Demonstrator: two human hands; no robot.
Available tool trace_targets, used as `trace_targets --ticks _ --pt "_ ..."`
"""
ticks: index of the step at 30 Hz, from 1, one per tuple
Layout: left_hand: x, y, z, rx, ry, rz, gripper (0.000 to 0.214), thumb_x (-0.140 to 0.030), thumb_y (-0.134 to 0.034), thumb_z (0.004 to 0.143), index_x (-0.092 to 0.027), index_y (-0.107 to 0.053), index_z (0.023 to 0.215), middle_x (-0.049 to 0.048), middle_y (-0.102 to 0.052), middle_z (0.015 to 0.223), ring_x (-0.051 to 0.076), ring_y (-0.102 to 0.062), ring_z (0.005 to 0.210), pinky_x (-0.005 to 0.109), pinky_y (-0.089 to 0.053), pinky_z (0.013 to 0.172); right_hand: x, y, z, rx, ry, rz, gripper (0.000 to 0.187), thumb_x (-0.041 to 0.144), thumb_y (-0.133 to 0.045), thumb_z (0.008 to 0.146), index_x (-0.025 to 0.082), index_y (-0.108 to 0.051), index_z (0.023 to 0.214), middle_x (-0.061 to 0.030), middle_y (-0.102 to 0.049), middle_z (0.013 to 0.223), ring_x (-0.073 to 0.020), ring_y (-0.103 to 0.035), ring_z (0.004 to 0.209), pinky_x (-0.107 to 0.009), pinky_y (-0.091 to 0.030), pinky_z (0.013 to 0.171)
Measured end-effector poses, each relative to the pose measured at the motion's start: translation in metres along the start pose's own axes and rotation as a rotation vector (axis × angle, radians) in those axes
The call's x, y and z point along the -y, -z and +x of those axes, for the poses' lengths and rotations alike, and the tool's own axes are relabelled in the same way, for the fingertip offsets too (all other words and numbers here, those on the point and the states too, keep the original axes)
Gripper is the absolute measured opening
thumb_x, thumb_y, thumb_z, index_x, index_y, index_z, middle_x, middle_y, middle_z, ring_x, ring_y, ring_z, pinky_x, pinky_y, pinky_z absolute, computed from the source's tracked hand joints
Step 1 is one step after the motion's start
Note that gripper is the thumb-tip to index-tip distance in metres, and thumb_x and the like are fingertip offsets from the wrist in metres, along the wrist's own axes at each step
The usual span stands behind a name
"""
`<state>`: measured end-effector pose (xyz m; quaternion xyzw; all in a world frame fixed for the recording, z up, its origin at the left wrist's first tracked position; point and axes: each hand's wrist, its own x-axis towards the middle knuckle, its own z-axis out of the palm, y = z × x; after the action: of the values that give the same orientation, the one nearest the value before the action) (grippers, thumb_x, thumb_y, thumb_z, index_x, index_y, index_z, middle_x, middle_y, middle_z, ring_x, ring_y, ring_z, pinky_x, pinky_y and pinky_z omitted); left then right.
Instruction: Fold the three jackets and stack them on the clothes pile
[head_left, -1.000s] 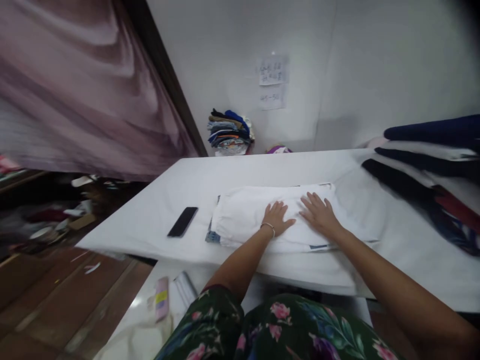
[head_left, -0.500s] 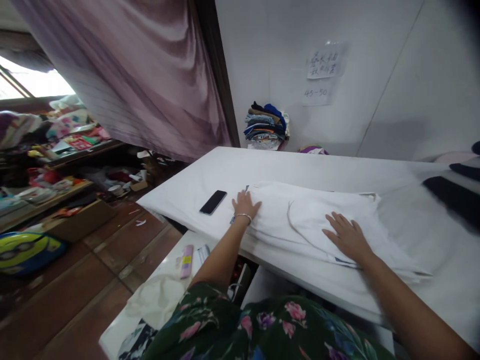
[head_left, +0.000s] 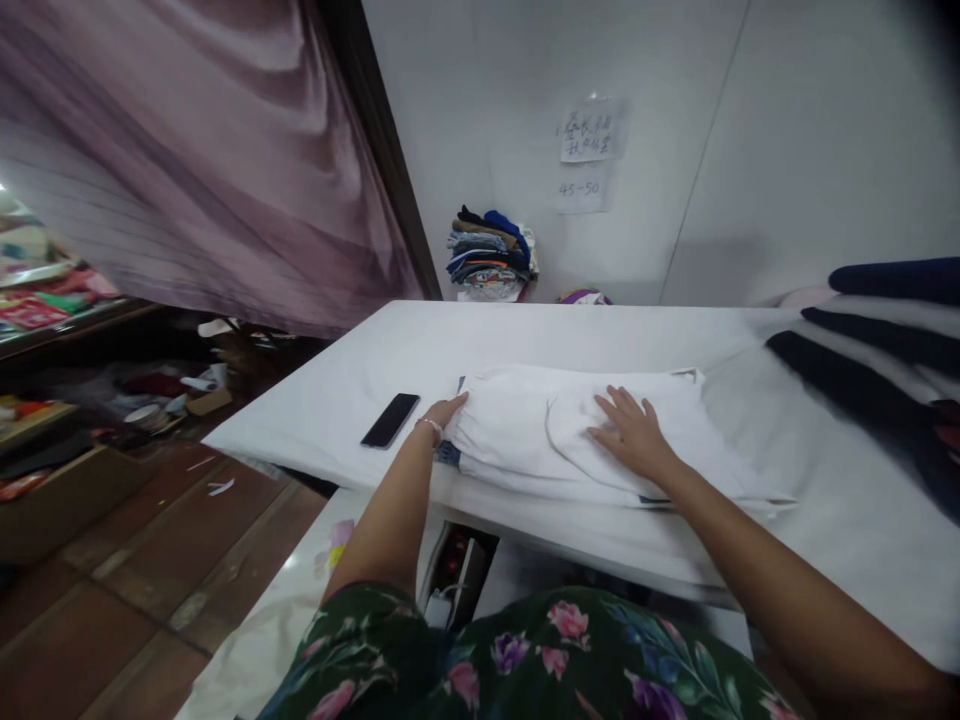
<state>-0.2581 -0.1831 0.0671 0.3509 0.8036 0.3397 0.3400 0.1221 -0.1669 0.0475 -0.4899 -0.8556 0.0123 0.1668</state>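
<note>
A folded white garment (head_left: 540, 430) lies on the white table (head_left: 360, 400), with a curved fold across its middle. My right hand (head_left: 630, 435) lies flat on the garment's middle, fingers spread. At the garment's left edge my left hand (head_left: 446, 412), a bracelet on its wrist, has its fingers stretched out against the cloth. Something blue shows from under the garment's left end.
A black phone (head_left: 390, 420) lies on the table left of the garment. Dark and white folded cloths (head_left: 885, 340) are piled at the right. A stack of folded clothes (head_left: 487, 255) stands by the far wall. A mauve curtain (head_left: 187, 160) hangs at left above a cluttered floor.
My left hand slid from the top of the garment out to its left edge. My right hand shifted along the cloth and a curved fold appeared. The camera swung about.
</note>
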Motion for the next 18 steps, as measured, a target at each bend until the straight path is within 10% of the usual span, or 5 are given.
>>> trace_targets --ticks 9,18 --pt "-0.018 0.016 -0.007 0.284 0.154 -0.296 0.046 -0.048 -0.079 0.057 -0.013 -0.069 0.085 0.0134 -0.074 0.09 0.027 -0.068 0.092 0.032 -0.055 0.08 0.013 -0.051 -0.002 0.139 0.073 -0.028 0.062 0.059 -0.028 0.09 0.024 -0.039 0.141 -0.0082 -0.03 0.151 -0.0281 -0.02 0.14 -0.056 -0.012 0.111" --pt "-0.088 0.02 -0.04 0.491 -0.178 -0.399 0.037 -0.036 -0.076 0.059 -0.012 -0.068 0.086 0.0113 -0.073 0.078 0.027 -0.069 0.076 0.037 -0.056 0.07 0.015 -0.042 0.001 0.169 0.063 0.07 0.064 0.061 -0.031 0.089 0.023 -0.039 0.141 -0.0103 -0.029 0.151 -0.0296 -0.018 0.141 -0.057 -0.009 0.111"
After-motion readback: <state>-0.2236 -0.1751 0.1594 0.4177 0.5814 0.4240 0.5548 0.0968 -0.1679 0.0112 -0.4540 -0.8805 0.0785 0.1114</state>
